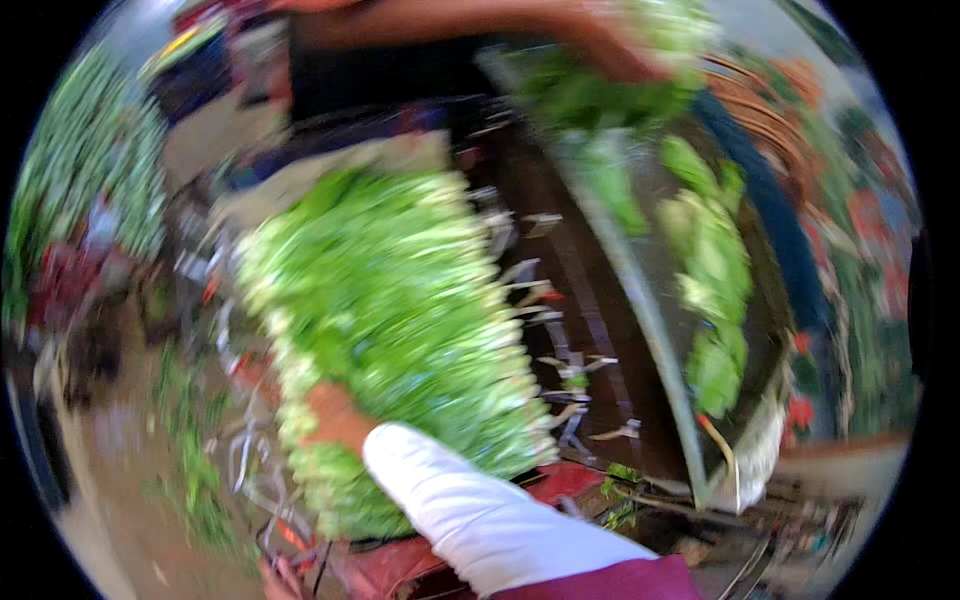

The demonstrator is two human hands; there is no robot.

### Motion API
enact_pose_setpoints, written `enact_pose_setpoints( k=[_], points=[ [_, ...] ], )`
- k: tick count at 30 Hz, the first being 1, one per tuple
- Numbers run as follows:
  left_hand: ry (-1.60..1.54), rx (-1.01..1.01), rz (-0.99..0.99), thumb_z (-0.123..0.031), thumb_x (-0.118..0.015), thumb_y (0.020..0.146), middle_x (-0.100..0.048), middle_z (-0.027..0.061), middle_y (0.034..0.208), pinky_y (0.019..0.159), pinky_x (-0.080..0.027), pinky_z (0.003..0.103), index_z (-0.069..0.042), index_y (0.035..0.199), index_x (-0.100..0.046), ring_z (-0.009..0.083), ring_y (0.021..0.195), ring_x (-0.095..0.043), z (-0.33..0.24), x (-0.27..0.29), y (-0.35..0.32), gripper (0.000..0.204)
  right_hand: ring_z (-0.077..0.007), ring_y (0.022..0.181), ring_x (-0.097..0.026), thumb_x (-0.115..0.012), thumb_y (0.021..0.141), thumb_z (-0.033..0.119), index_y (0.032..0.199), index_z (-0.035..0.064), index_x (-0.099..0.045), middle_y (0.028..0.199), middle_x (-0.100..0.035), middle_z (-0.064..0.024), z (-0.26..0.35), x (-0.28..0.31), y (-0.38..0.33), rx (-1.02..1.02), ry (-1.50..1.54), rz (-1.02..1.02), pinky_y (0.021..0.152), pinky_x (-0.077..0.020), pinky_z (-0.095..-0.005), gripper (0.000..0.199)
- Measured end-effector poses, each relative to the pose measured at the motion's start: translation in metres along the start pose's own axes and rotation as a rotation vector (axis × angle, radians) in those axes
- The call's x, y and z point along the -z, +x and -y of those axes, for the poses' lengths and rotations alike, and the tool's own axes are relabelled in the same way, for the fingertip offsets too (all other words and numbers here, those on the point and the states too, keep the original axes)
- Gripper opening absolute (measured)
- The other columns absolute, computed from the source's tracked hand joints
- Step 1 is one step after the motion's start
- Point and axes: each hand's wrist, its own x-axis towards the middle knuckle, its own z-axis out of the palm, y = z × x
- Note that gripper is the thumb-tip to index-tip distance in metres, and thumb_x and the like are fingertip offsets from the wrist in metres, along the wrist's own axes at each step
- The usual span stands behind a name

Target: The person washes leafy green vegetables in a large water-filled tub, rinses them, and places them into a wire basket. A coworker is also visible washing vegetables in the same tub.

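A broad stack of leafy green vegetables lies in neat rows, pale stem ends outward along both sides. My right hand, in a white sleeve under a maroon one, reaches across from the lower right and touches the stem ends at the stack's near left side. Its fingers are smeared by motion and partly sunk among the stems, so their grip does not show. Low at the left edge of the stack, a blurred bit of what looks like my left hand shows; its fingers cannot be made out.
Another person's arm crosses the top, its hand by a bunch of greens. On the right stands a dark tray with several leafy pieces. White ties hang beside the stack. Long green stalks stand far left.
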Motion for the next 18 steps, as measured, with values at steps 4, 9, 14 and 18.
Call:
enact_pose_setpoints(
  k=[4, 9, 14, 18],
  points=[
    [0.596, 0.006, 0.057, -0.042, -0.048, 0.103, -0.068, 0.0218, 0.107, 0.083, -0.051, 0.043, 0.004, 0.13, -0.055, 0.0305, 0.094, -0.064, -0.093, -0.029, -0.031, 0.054, -0.0343, 0.118, -0.055, -0.078, 0.075, 0.041, 0.117, 0.0075, -0.066, 0.118, -0.061, -0.0152, -0.008, 0.124, -0.09, 0.421, 0.108, -0.247, 0.1, -0.0466, -0.0461, 0.054],
    [0.766, -0.227, 0.049, -0.047, -0.043, 0.104, -0.068, 0.0252, 0.107, 0.082, -0.051, 0.044, 0.006, 0.122, -0.059, 0.0364, 0.093, -0.064, -0.072, -0.024, -0.012, 0.058, -0.0353, 0.106, -0.06, -0.063, 0.07, 0.004, 0.108, 0.0068, -0.068, 0.106, -0.066, -0.014, -0.184, 0.321, -0.335, 0.027, -0.14, -1.077, 0.093, -0.0491, -0.0452, 0.039],
    [0.969, -0.347, -0.036, -0.051, -0.05, 0.098, -0.064, 0.0284, 0.118, 0.094, -0.047, 0.051, 0.004, 0.136, -0.051, 0.0444, 0.106, -0.061, -0.063, -0.018, 0.001, 0.067, -0.0345, 0.124, -0.051, -0.077, 0.064, 0.011, 0.141, 0.0073, -0.045, 0.13, -0.055, -0.0142, -0.378, 0.361, -0.549, -0.303, -0.608, -0.46, 0.112, -0.0367, -0.0465, 0.083],
    [1.299, -0.624, -0.094, -0.05, -0.054, 0.096, -0.063, 0.027, 0.121, 0.1, -0.045, 0.05, 0.002, 0.138, -0.05, 0.0432, 0.109, -0.059, -0.047, -0.026, -0.019, 0.067, -0.0274, 0.118, -0.058, -0.053, 0.09, 0.015, 0.121, 0.0136, -0.062, 0.112, -0.068, -0.0113, -0.477, 0.333, -0.535, -0.312, -0.956, -0.332, 0.113, -0.0337, -0.047, 0.033]
  ],
)
